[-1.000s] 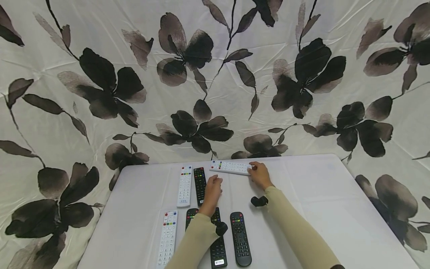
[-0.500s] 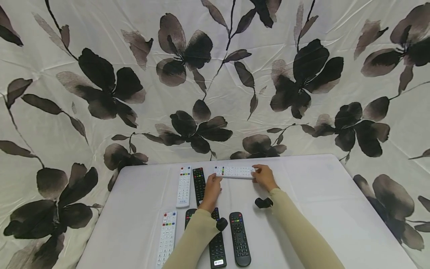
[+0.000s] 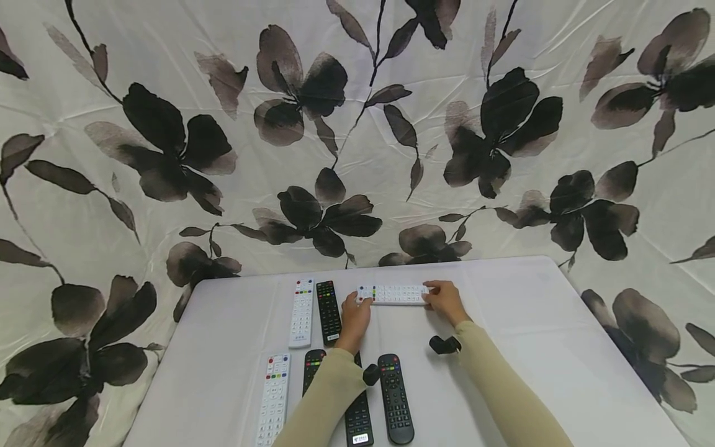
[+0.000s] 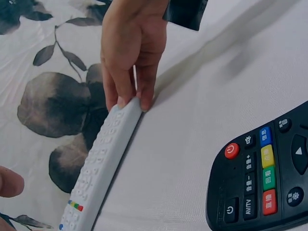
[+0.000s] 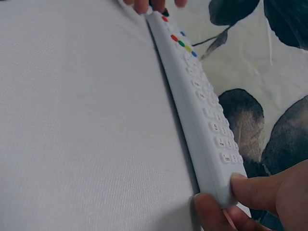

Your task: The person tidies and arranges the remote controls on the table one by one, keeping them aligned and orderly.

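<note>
A white remote control lies crosswise near the table's back edge, its coloured buttons toward the left. My right hand pinches its right end; in the right wrist view the thumb lies on top and fingers curl at the side. My left hand is at the remote's left end, thumb and fingers spread around it. In the left wrist view one left fingertip shows apart from the remote; whether the others touch it is hidden.
Left of the hands stand another white remote and a black remote. Nearer are a white remote and black remotes, two partly under the left sleeve. A floral cloth hangs behind the white table.
The white remote has been turned nearly level and drawn a little right and toward me by my right hand. My left hand has come to its left end.
</note>
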Available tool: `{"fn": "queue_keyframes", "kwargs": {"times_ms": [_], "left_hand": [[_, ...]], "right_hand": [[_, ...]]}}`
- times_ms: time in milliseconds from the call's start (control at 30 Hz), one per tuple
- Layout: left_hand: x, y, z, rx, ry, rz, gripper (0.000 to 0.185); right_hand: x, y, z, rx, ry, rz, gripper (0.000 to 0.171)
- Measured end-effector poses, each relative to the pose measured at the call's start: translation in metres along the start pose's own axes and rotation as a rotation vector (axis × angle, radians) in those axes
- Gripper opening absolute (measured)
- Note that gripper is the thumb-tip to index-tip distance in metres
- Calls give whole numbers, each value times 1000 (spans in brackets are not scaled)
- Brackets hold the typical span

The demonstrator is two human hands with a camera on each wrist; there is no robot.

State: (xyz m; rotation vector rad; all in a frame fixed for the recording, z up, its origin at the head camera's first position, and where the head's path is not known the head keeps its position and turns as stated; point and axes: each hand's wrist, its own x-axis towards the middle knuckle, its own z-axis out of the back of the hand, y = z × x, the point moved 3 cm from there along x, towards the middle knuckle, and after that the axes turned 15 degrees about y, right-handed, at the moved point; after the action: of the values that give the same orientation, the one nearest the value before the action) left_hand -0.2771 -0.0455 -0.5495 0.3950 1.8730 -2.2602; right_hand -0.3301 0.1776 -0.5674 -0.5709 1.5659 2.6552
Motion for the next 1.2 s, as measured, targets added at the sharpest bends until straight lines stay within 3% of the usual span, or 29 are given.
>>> {"fn": "queue_keyframes", "kwargs": {"times_ms": [333, 467, 667, 867, 1000, 1200], "left_hand": [[2, 5, -1, -63, 54, -14, 66], [-1, 8, 0, -65, 46, -11, 65], [-8, 12, 0, -89, 10, -64, 57], [-19, 16, 1, -195, -11, -110, 44], [-28, 16, 2, -200, -33, -109, 39], [-41, 21, 2, -199, -42, -92, 34]], "right_hand": [[-15, -6, 4, 21, -29, 6, 38], [-22, -10, 3, 59, -54, 11, 39], [-39, -19, 3, 136, -63, 12, 39], [-64, -20, 5, 161, -65, 29, 39], [-79, -20, 5, 152, -64, 23, 39], [-102, -24, -1, 234, -54, 27, 40]]}}
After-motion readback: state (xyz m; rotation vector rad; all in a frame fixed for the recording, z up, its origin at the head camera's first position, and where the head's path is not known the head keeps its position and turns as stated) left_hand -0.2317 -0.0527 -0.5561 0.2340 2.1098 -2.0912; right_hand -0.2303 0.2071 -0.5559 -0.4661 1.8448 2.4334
